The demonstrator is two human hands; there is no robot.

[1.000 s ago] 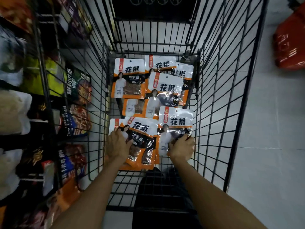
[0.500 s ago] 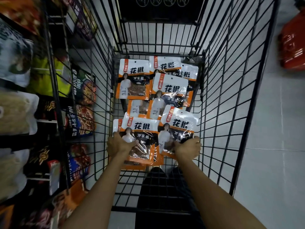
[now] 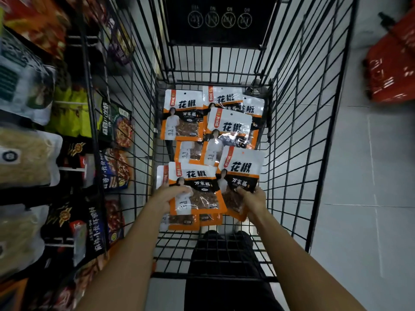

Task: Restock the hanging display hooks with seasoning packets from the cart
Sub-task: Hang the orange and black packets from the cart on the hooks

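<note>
— Where are the seasoning packets (image 3: 183, 115)?
— In the wire cart (image 3: 292, 153), lying overlapped on its floor.
— And the hands?
— The left hand (image 3: 166, 198) pinches the near packet (image 3: 197, 189) by its left edge, thumb on top. The right hand (image 3: 252, 199) grips a second packet (image 3: 241, 173) at its lower right corner.

The view was dim; the pale floor (image 3: 359, 176) and the white tops of the packets (image 3: 233, 124) were brightest, with glare streaking the plastic. At the left edge the shelf goods (image 3: 27, 153) were smeared by blur (the red basket (image 3: 390, 63) too), and the cart wires (image 3: 335, 108) bowed outward from wide-angle distortion.
</note>
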